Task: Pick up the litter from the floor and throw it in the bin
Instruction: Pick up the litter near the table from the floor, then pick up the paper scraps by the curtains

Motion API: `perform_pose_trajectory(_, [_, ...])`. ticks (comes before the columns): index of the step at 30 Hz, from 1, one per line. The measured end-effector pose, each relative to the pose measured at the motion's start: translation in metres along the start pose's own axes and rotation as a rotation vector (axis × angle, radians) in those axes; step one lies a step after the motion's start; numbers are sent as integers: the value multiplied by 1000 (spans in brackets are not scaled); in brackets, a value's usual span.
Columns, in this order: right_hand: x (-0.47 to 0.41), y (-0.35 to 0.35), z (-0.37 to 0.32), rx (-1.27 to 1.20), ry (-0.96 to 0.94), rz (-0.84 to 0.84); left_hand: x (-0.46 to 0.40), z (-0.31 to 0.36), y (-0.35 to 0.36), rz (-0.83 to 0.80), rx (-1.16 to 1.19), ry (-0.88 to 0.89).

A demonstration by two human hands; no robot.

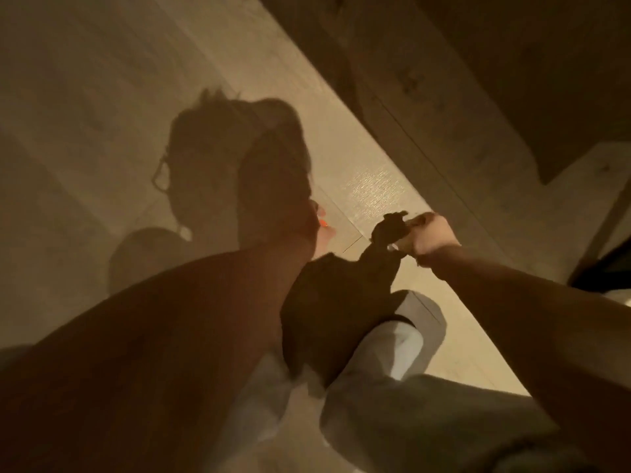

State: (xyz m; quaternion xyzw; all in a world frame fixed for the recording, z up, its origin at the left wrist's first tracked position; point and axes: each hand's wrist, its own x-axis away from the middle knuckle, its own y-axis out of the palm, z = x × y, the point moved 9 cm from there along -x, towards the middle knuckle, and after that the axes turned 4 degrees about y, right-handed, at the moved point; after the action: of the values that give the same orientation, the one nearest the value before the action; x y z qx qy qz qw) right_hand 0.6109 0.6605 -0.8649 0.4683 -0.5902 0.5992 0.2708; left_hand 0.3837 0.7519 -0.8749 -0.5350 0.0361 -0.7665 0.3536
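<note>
The scene is dim and blurred. My right hand (431, 237) hangs low over the pale floor (372, 186) at centre right. It is closed in a fist around a small pale piece of litter (416, 220) that peeks out between the fingers. My left hand (319, 227) reaches down at centre and lies mostly in shadow. Only some fingers with orange nails show, and I cannot tell whether they hold anything. No bin is in view.
My legs in light grey trousers (392, 411) and a white-socked foot (404, 339) fill the bottom. A dark wooden furniture panel (495, 80) runs along the upper right. A dark object (604, 271) sits at the right edge. My shadow covers the floor to the left.
</note>
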Motion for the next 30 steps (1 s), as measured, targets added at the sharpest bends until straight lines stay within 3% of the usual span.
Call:
perform_pose_trajectory(3, [95, 1, -8, 3, -36, -105, 80, 0, -27, -19, -9, -56])
perform_pose_trajectory(9, [296, -19, -41, -278, 83, -283, 257, 38, -127, 34, 241, -185])
perform_pose_trajectory(12, [398, -38, -79, -374, 102, -355, 348, 53, -207, 133, 434, -211])
perform_pose_trajectory(16, [523, -58, -155, -423, -26, -420, 441, 44, -311, 259, 740, -301])
perform_pose_trajectory(20, [611, -35, -238, -493, -123, -516, 501, 3, -391, 313, 997, -392])
perform_pose_trajectory(30, [721, 116, -416, -373, -262, -619, 566, -151, -563, 410, 1177, -391])
